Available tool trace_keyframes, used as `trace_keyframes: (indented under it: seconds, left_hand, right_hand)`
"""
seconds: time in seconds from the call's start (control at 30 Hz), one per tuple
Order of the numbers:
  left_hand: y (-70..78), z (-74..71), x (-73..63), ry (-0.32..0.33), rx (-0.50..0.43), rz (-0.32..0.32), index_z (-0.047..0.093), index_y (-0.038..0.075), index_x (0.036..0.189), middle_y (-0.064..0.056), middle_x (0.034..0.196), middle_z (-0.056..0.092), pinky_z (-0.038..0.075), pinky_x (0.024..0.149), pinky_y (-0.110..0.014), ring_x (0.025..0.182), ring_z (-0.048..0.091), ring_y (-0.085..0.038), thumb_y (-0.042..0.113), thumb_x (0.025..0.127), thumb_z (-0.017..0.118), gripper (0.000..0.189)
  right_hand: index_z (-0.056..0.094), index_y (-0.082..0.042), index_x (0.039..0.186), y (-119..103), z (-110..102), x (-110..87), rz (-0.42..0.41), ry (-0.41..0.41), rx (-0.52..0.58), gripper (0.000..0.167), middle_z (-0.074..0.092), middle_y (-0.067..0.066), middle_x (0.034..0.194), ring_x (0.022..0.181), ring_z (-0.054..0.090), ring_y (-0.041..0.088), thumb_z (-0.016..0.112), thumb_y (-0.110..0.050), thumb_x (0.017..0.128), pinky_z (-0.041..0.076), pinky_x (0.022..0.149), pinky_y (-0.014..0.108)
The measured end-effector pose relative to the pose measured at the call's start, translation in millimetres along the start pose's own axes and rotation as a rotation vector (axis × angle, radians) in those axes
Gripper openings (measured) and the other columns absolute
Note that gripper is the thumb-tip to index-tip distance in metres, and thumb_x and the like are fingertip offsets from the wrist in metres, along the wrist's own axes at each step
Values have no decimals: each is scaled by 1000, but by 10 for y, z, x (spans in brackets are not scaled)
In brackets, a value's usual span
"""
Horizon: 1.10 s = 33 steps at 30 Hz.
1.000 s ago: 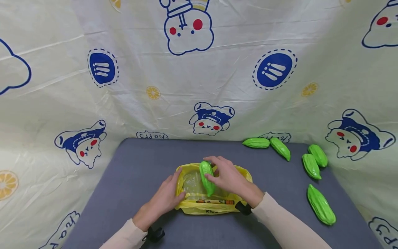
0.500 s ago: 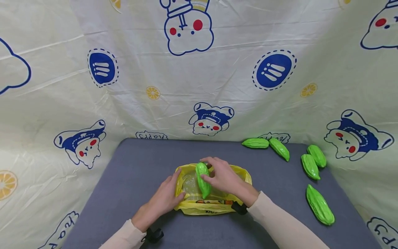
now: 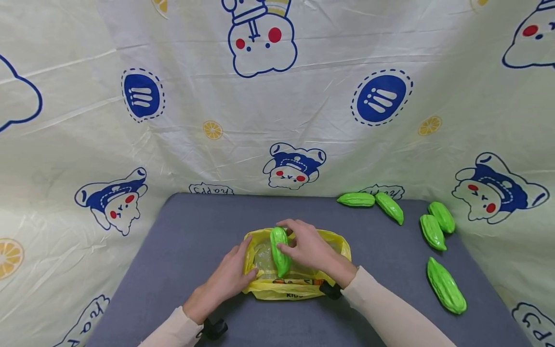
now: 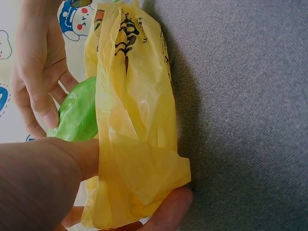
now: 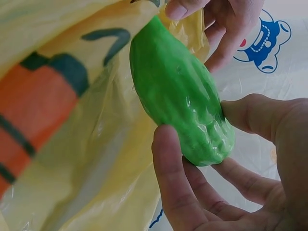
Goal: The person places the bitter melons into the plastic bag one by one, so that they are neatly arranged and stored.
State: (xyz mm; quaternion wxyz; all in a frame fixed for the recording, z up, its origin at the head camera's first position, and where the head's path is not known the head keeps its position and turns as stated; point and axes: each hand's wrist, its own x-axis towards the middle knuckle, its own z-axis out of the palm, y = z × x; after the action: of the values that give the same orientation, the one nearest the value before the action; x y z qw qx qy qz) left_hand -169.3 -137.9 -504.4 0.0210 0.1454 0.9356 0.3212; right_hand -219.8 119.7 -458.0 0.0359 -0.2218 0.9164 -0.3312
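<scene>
Yellow bag [image 3: 286, 292] sits left of five gourds [image 3: 446, 285].

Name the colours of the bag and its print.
The bag is yellow, with orange and dark print; the right wrist view shows it best.

The right hand [image 3: 309, 245] shifted the green gourd [image 3: 279, 254] left.

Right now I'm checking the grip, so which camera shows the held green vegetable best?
The right wrist view: the green vegetable looks large, fingers against it. In the head view it's small; in the left wrist view, the bag hides part.
</scene>
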Motion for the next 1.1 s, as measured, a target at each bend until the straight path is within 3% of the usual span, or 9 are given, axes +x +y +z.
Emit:
trace_keyframes:
  seconds: [0.47,0.7,1.1]
  left_hand:
    - [13,-4,6,-3,1,-17,41,-1,178,-32,149,69,64,106,-63,129,74,-46,16,101,89,93]
    - [8,5,14,-1,0,-16,41,-2,177,-32,151,68,64,106,-63,130,73,-46,16,100,89,92]
    - [26,-9,13,0,-18,-17,39,-4,177,-38,162,60,61,112,-68,141,68,-54,15,101,89,93]
  right_hand:
    - [73,-10,150,-31,53,45,3,5,18,49,78,12,129,102,76,18,88,-22,106,69,85,33]
    - [72,-9,150,-38,74,58,0,-10,37,48,78,15,130,106,79,26,88,-21,106,69,84,34]
    - [72,-11,149,-59,119,81,19,-46,32,47,79,12,128,105,75,20,87,-23,107,69,85,34]
